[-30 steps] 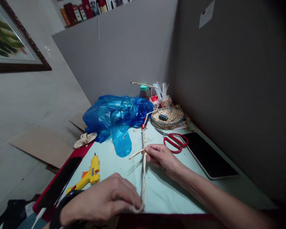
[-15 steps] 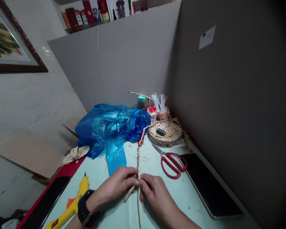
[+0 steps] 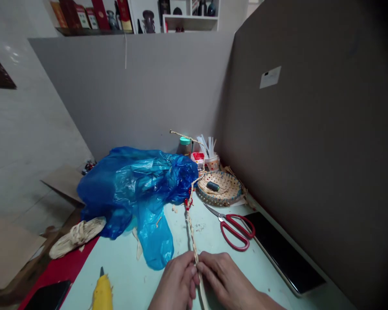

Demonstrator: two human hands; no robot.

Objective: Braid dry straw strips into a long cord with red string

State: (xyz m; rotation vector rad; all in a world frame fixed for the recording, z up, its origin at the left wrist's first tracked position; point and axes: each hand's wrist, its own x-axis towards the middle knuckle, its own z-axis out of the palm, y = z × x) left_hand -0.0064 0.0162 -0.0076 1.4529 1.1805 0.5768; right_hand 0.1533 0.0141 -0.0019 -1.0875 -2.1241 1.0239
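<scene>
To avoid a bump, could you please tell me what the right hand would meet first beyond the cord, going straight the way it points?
Past the braided cord it holds, the right hand would probably meet the left hand first, though depth is unclear.

My left hand and right hand are both bare, with slim fingers and softly rounded knuckles. The back of my right one is broad and smooth, narrowing to an uncovered wrist; my nails are too small to make out.
</scene>
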